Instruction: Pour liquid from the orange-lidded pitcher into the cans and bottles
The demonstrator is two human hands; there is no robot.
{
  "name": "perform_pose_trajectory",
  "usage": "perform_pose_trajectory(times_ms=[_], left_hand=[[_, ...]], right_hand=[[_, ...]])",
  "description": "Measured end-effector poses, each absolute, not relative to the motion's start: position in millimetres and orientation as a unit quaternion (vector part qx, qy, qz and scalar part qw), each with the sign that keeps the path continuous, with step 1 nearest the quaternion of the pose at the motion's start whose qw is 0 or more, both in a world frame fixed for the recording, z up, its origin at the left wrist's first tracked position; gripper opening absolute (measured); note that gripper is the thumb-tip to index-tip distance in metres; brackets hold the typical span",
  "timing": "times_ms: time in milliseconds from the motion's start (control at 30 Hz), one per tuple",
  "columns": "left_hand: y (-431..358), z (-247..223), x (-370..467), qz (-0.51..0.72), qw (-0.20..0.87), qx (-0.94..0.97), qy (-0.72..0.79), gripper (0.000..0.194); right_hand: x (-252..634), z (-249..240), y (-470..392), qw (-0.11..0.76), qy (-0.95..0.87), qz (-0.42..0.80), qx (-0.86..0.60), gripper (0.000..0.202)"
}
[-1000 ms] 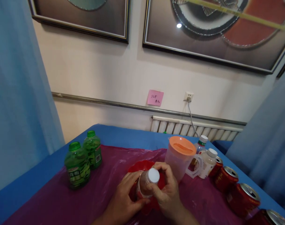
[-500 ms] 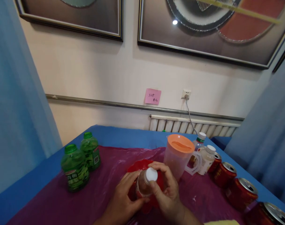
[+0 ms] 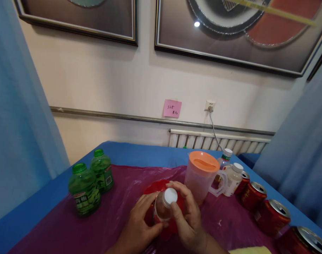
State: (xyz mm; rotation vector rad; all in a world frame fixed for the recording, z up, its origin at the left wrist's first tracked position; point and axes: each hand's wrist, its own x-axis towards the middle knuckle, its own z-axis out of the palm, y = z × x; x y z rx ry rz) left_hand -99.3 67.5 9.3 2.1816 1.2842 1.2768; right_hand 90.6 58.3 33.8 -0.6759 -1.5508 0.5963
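A small clear bottle with brownish contents [image 3: 163, 210] and a white cap [image 3: 170, 196] stands between my hands, tilted slightly. My left hand [image 3: 139, 222] is closed around the bottle's body from the left. The thumb and fingers of my right hand [image 3: 188, 218] curve about the white cap from the right, thumb against its edge. Beneath the bottle lies a red dish [image 3: 157, 185], mostly hidden by my hands. Just behind my right hand, a clear pitcher with an orange lid [image 3: 204, 162] stands upright on purple plastic sheeting [image 3: 123, 176].
Two green bottles [image 3: 84, 190] stand at the left. On the right are two white-capped bottles [image 3: 233, 178] and a row of several red cans [image 3: 272, 216]. A yellow cloth [image 3: 250, 250] lies at the front edge. Behind the blue table [image 3: 139, 151] is a radiator [image 3: 198, 139].
My right thumb and fingers have shifted slightly around the cap. The bottle stays in my left hand, and the surrounding things keep their places.
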Motion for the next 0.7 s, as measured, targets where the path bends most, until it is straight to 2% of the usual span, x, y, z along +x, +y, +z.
perform_pose_trajectory(times_ms=[167, 300, 400, 567, 700], left_hand=[[66.3, 15.8, -98.8, 0.454, 0.155, 0.764, 0.431, 0.065], [65.2, 20.0, -98.3, 0.442, 0.143, 0.764, 0.448, 0.064], [65.4, 20.5, -98.1, 0.44, 0.138, 0.765, 0.45, 0.064], [66.2, 19.7, -98.5, 0.446, 0.136, 0.769, 0.438, 0.062], [65.7, 19.8, -98.7, 0.453, 0.13, 0.764, 0.44, 0.063]], right_hand=[[88.8, 35.9, 57.8, 0.639, -0.66, 0.242, -0.312, 0.066], [89.8, 37.6, 53.4, 0.611, -0.689, 0.257, -0.292, 0.044], [88.3, 35.4, 55.2, 0.635, -0.678, 0.22, -0.298, 0.038], [88.8, 32.6, 59.6, 0.646, -0.665, 0.22, -0.304, 0.058], [88.8, 34.1, 57.1, 0.614, -0.698, 0.225, -0.291, 0.045]])
